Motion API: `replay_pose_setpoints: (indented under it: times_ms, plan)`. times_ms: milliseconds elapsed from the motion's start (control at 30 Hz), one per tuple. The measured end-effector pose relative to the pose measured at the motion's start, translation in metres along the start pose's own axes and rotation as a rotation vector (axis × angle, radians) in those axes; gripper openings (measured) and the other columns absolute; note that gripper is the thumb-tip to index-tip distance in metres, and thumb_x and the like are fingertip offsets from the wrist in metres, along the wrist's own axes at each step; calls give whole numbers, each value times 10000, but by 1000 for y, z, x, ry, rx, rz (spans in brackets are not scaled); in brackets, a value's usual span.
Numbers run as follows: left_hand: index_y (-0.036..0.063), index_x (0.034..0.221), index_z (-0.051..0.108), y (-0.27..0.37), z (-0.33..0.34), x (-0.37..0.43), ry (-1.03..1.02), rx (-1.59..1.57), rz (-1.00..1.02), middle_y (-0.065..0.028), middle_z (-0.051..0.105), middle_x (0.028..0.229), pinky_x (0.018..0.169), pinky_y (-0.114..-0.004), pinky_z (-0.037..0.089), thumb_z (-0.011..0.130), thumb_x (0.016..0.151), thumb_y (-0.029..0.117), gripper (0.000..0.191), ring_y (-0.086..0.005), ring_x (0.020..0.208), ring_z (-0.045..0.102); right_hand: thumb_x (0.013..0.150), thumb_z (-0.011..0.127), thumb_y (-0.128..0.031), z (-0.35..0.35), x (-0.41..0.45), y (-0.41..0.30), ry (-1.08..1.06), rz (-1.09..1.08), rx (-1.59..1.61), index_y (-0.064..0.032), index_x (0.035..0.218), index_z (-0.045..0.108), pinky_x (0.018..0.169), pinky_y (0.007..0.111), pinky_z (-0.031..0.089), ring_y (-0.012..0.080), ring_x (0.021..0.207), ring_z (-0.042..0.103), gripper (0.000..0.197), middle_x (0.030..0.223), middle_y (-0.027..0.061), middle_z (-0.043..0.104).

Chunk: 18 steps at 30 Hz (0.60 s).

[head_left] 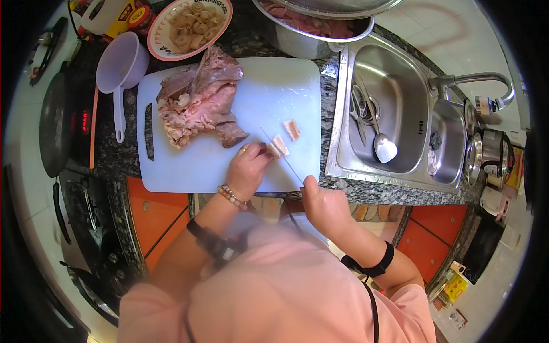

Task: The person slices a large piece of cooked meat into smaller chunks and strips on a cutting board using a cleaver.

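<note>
On a white plastic cutting board [197, 171], my left hand [248, 167] pinches a small strip of cooked meat [274, 150] between its fingertips. The handle of a kitchen knife [292, 170] is in my right hand [328, 208]; its thin blade, seen nearly edge-on, stands along the strip beside my left fingers. One cut slice [281, 145] lies against the far side of the blade, and another slice [291, 130] rests a little farther right. A large chunk of cooked meat [206, 103] takes up the board's left half.
A bowl of cut pieces [156, 32] and a lilac ladle [119, 96] stand behind the board at left. At the back is a metal pot of meat [296, 42]. Right of the board, the steel sink [399, 81] holds scissors [358, 112] and a metal spatula [384, 148].
</note>
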<state>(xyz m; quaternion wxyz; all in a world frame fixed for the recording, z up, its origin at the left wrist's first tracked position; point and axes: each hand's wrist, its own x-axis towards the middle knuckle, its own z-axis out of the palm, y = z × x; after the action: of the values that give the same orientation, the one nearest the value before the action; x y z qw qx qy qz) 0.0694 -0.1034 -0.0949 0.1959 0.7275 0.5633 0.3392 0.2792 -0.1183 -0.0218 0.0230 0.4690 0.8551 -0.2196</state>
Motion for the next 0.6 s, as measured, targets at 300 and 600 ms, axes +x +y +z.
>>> replay_pose_setpoints:
  times_ms: [300, 600]
  plan:
    - [25, 970, 662, -4, -8, -1, -84, 33, 87, -114, 624, 976, 787, -380, 511, 543, 739, -46, 269, -305, 903, 600, 797, 527, -36, -5, -5, -6, -77, -4, 56, 18, 935, 469, 440, 402, 490, 303, 487, 622, 160, 552, 115, 595]
    - [46, 966, 676, -8, -9, 1, -127, 49, 1, -110, 642, 1014, 771, -388, 517, 557, 744, -45, 268, -306, 909, 615, 927, 509, -117, -7, 21, -7, -107, -22, 155, 12, 933, 410, 449, 486, 458, 387, 522, 610, 163, 574, 191, 599]
